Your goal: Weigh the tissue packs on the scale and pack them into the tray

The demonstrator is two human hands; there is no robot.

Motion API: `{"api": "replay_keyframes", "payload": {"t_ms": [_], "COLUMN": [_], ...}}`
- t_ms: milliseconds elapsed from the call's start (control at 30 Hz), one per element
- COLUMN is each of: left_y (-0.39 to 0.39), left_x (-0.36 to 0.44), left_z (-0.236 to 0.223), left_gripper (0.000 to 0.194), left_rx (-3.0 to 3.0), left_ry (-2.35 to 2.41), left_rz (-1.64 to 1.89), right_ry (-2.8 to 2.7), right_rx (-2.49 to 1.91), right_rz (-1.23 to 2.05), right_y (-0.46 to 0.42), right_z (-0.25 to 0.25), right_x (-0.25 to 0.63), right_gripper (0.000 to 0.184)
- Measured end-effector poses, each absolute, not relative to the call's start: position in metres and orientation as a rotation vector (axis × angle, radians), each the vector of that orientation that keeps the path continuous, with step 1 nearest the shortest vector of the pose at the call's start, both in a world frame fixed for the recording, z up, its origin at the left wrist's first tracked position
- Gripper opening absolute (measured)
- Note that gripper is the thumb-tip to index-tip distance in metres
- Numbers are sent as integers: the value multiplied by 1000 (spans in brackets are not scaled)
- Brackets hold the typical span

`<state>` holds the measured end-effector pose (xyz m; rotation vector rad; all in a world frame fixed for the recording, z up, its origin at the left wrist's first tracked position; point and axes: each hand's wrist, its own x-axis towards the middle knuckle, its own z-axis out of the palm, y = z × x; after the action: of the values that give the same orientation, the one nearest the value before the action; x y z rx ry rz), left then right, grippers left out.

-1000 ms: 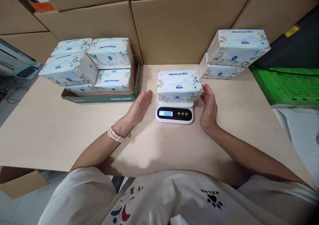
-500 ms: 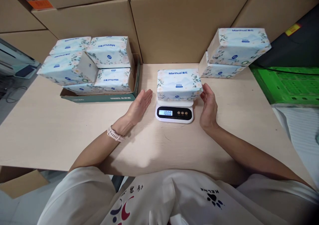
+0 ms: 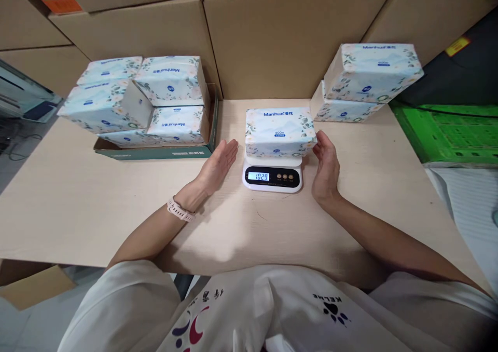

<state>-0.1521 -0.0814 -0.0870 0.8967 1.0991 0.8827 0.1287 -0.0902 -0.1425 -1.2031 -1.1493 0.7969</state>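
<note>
A pale blue, flower-printed pack of tissues (image 3: 278,132) rests on a white digital kitchen scale (image 3: 273,188) in the middle of the table. The scale's lit display (image 3: 259,176) appears to read 1029, though a decimal point is hard to make out. My left hand (image 3: 218,166) lies to the left of the scale, fingers stretched out, apart from the pack. On the other side, my right hand (image 3: 326,167) is held edge-down with its fingers extended, close to the pack's right end; whether the fingertips touch it I cannot tell. Neither hand grips anything.
A shallow green carton (image 3: 155,153) at the left holds several tissue packs (image 3: 171,82). Two more packs (image 3: 373,74) are stacked at the back right. Large cardboard boxes (image 3: 280,45) wall off the table's rear. A green plastic crate (image 3: 459,134) stands beyond the right edge.
The number on the scale's display has gone from about 1000 to about 1029. Both hands and the tissue pack have stayed in place.
</note>
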Motion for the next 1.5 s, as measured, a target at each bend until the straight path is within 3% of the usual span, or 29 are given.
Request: {"api": "replay_keyframes", "payload": {"t_ms": [633,1033,1333,1500], "left_y": [-82,-87,-81,-82], "left_x": [-151,-145,-119,-131], "left_z": [-86,-88,-78,-58], "left_gripper": [87,97,78,72], "left_rx": [884,1087,1353,1403], "left_ry": [1105,1130,967,959], "left_rz": [886,893,999,1106], "right_ry": [-1149,-1183,-1322,-1503], "right_rx": [-1229,-1270,-1403,-1398], "right_rz": [766,729,651,664], "right_y": [-91,-93,-90,-86], "right_z": [-141,-136,-138,-116], "right_x": [130,129,129,107], "right_gripper": [80,83,75,67]}}
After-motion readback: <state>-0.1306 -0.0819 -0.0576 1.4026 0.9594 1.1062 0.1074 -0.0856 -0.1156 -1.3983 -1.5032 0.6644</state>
